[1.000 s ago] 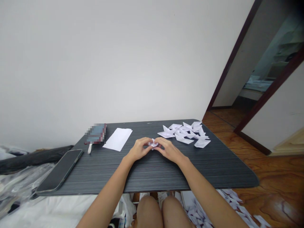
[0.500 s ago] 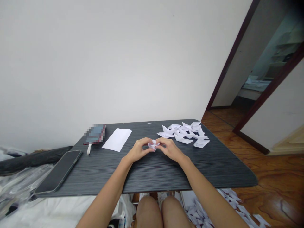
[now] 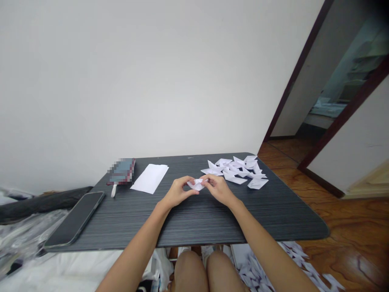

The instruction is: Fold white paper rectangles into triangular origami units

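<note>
Together, the left hand [image 3: 180,191] and the right hand [image 3: 219,189] pinch opposite ends of a small, boat-shaped piece of folded white paper [image 3: 198,185] over the middle of the dark, streaked, round-cornered table [image 3: 206,223]. Pulling unevenly could tear its thin folds. A careless rightward sweep might push white folded-paper boats [image 3: 257,184] off near the far right corner. No brand, label or writing is legible.

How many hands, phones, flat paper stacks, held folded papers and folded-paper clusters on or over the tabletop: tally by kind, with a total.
Left hand and right hand: 2
Phone: 1
Flat paper stack: 1
Held folded paper: 1
Folded-paper cluster: 1
Total: 6
</note>
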